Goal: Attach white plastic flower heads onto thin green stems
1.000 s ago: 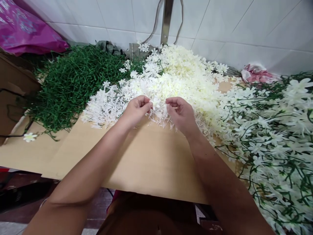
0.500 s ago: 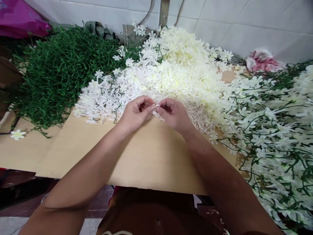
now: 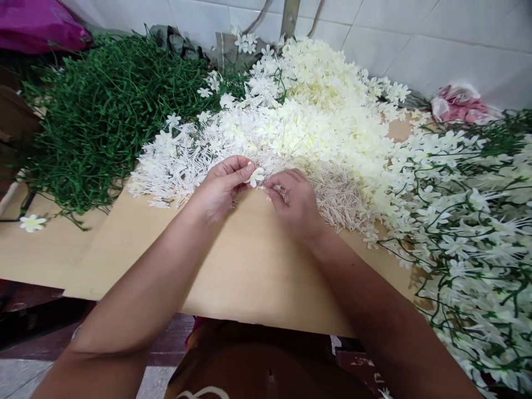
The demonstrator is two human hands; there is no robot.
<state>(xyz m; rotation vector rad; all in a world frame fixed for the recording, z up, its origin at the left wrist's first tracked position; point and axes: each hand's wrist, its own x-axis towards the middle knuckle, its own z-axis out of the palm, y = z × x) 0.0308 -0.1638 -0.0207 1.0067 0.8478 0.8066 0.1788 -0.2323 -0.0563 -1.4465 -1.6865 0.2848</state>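
My left hand [image 3: 226,185] pinches a small white flower [image 3: 256,177] between thumb and fingertips, its petals facing right. Close beside it on the right, my right hand [image 3: 293,199] has thumb and fingers pinched together near the flower; a tiny pale bit shows at the fingertips, too small to make out. Both hands are over the near edge of a heap of white stamen-like pieces [image 3: 338,199]. Behind them lies a large pile of loose cream-white blossoms [image 3: 328,124].
Green plastic stems [image 3: 103,111] are heaped at the left. White flowers on green stems [image 3: 469,244] fill the right side. A single flower [image 3: 32,223] lies on the cardboard [image 3: 249,266] surface's left part. A tiled wall [image 3: 457,50] stands behind, with a pink-white bag [image 3: 461,105].
The hands have moved slightly apart, and the flower in my left hand now shows clearly. The whole view has shifted a little.
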